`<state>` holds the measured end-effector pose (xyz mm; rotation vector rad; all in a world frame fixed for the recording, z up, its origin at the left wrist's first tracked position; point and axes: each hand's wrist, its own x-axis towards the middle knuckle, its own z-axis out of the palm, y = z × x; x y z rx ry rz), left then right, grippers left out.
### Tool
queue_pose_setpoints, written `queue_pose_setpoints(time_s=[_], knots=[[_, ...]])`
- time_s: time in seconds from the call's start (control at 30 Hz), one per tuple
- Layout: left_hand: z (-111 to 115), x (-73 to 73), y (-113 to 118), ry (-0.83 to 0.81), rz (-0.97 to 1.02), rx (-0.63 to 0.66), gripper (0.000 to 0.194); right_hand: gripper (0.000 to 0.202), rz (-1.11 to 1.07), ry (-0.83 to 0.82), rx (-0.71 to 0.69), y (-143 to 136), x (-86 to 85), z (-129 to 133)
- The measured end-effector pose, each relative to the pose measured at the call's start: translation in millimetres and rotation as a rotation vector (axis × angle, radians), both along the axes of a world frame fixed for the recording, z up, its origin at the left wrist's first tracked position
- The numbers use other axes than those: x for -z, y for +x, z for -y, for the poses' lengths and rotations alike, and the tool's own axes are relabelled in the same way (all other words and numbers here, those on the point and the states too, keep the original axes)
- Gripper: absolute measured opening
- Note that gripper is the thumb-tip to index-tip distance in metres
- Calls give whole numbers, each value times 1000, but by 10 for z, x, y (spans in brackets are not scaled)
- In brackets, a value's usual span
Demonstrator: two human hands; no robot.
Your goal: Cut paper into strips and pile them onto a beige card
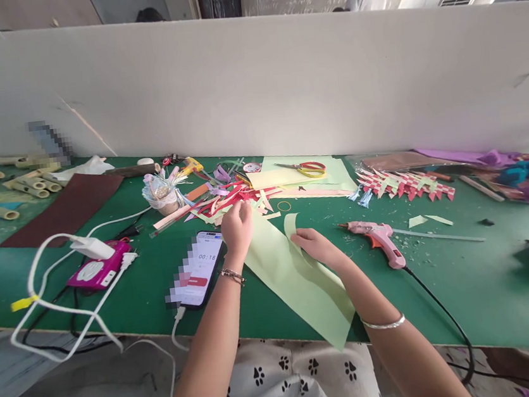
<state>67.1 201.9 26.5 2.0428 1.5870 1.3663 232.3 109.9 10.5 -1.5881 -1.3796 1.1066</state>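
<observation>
A long light green paper sheet (298, 284) lies slantwise on the green table, its near corner over the front edge. My left hand (239, 227) is closed at the sheet's far end, beside a pile of red and pale paper strips (240, 195). With fingers pressed together, my right hand (315, 247) grips the sheet's right side, where a narrow piece (290, 224) curls up. Whether that piece is separate from the sheet I cannot tell. Left of my left forearm lies a phone (200, 269) showing a timer.
A pink glue gun (379, 239) with a black cord lies right of my right hand. Scissors (306, 168) rest on pale paper behind. A woven red-and-white paper piece (404, 186) is at the back right. At left are a magenta power strip (100, 265), white cables and bamboo pieces (28, 184).
</observation>
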Motion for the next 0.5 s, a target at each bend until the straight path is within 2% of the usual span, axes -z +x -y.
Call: queue_pose_setpoints(time_s=[0.1,0.17,0.23,0.3,0.4,0.43,0.5], knots=[[64,-42,-29,66,78,-49,22,34,-24,59,113,16,-20,0],[138,-23,-51,71,180,-107,38,34,-44,113,172,17,-50,11],[236,30,-63,-20,317,-104,56,34,-68,173,220,3,-84,24],[349,90,-60,-202,423,24,60,34,-103,234,266,-26,-119,35],[506,132,-38,-461,409,276,42,36,-140,267,300,-73,-162,47],[546,129,-32,-502,373,320,38,37,-135,255,291,-81,-172,50],[602,106,-27,-514,311,326,36,40,-108,216,265,-82,-182,56]])
